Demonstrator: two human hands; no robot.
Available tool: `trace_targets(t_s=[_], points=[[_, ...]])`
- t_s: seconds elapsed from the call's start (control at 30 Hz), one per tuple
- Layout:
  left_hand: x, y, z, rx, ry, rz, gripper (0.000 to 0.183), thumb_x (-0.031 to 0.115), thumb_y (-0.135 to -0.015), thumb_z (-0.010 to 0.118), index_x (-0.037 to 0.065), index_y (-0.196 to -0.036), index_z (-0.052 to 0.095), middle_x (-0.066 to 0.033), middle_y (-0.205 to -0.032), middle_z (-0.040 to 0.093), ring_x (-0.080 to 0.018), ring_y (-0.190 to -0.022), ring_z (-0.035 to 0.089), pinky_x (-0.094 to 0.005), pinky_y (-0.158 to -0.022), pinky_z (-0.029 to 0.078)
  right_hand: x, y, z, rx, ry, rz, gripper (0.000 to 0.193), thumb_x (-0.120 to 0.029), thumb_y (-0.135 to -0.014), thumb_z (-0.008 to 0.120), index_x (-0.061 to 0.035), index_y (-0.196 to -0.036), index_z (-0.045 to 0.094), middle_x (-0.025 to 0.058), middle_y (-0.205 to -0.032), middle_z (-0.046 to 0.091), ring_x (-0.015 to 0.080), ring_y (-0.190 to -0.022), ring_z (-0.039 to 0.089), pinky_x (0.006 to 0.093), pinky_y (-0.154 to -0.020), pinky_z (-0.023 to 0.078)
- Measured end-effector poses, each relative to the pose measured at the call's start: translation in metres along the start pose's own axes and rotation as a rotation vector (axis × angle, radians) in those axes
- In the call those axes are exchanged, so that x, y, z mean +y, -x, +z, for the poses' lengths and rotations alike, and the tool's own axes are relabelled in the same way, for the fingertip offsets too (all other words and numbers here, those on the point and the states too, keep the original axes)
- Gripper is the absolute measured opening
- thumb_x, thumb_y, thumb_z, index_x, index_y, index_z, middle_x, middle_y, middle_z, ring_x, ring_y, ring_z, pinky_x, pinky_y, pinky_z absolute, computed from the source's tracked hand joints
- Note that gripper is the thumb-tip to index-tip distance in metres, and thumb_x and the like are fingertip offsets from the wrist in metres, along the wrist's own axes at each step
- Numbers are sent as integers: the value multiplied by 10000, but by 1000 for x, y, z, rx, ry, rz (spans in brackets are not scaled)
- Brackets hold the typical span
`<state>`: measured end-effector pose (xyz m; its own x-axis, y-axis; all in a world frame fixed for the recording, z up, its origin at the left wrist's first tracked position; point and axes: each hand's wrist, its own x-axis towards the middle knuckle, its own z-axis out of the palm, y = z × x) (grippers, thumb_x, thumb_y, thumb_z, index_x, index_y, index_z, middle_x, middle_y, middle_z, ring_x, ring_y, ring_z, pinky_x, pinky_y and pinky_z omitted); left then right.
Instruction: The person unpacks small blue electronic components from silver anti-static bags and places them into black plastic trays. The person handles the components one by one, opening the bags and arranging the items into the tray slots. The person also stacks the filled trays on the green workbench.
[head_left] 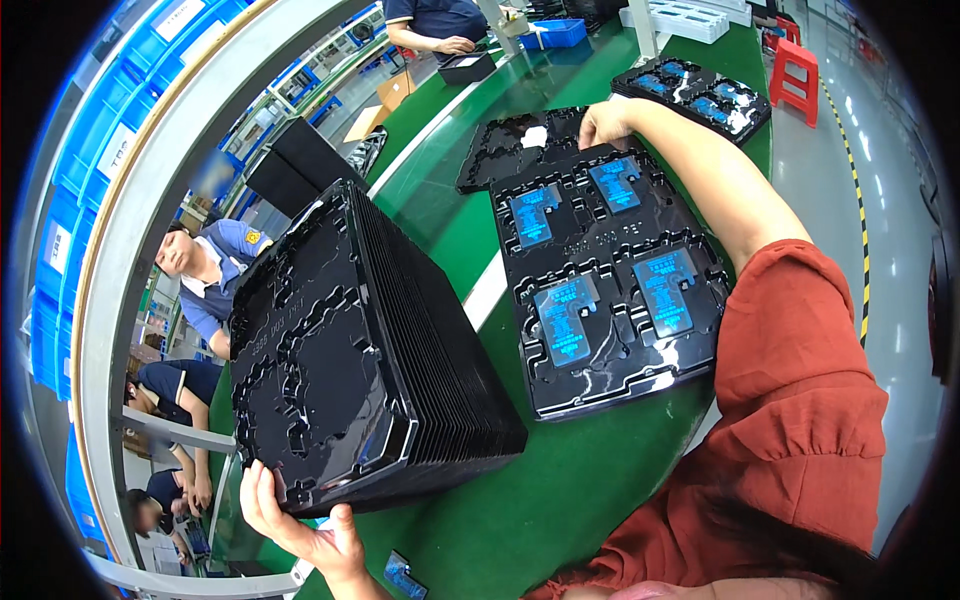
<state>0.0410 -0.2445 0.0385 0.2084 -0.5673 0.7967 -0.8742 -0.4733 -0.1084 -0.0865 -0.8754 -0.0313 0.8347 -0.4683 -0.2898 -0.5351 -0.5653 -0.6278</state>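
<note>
A tall stack of empty black moulded trays (pixel 400 330) stands on the green belt at my left. My left hand (pixel 290 520) grips the near bottom edge of the stack's top tray. My right hand (pixel 607 122) reaches out to the far edge of a black tray (pixel 610 360) that holds several blue-filmed flat parts (pixel 565 318), and its fingers rest on that edge. Just beyond it lies an empty black tray (pixel 510 148).
Another tray with blue parts (pixel 700 95) lies farther along the belt. A person in a dark shirt works at the far end near a blue bin (pixel 555 33). Other people sit behind a grey frame at the left. Red stools (pixel 795 70) stand on the floor at the right.
</note>
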Motion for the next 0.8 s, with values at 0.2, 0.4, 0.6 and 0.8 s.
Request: trace_targets(t_s=[0.2,0.4,0.6,0.8], points=[[-1,3,4,16,1,-17,820,638,-845,490,-21,-1322,388,-199,-1315,434,-344,-1227,409,-456,-1031,297,-11,-26,11,-137,507,-42,236,-112,-728,641,-65,-953,694,67,-723,672,179,-604,606,348,-594,465],[2,4,2,14,1,-31,831,642,-842,493,-23,-1328,378,-203,-1319,429,-344,-1227,406,-452,-1027,305,-41,-19,22,-7,763,77,278,-136,-753,545,-73,-985,685,153,-731,679,269,-601,650,407,-620,484],[2,3,0,13,-23,-26,826,646,-838,497,-13,-1325,389,-195,-1293,440,-342,-1219,413,-456,-1023,305,-33,-32,22,-38,717,48,273,-213,-744,603,-80,-956,713,103,-885,692,247,-785,651,421,-704,465],[5,-1,8,33,31,-13,808,633,-828,528,2,-1319,408,-187,-1282,449,-340,-1213,413,-449,-1025,302,5,-39,3,121,966,-187,253,-188,-736,594,-34,-911,692,162,-893,682,313,-832,658,428,-738,496]])
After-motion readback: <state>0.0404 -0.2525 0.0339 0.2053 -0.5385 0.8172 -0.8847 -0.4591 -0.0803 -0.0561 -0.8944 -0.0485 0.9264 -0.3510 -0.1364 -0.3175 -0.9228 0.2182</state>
